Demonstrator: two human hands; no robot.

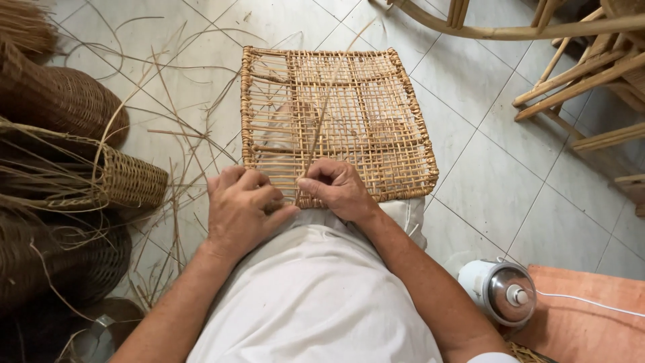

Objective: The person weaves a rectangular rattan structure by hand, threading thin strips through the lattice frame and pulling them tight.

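A square woven rattan panel (363,114) rests on my lap, its near edge against my white shirt. My left hand (240,210) grips the near edge of the panel with curled fingers. My right hand (337,188) pinches a long thin rattan strand (330,94) where it enters the weave at the near edge. The strand runs up and away across the panel toward the far side. Both hands sit close together, almost touching.
Woven baskets (127,180) and dark rattan bundles (57,97) lie at the left, with loose strands (178,154) scattered over the tiled floor. Rattan chair frames (584,74) stand at the upper right. A small white electric fan (500,289) sits on an orange mat (591,323) at the lower right.
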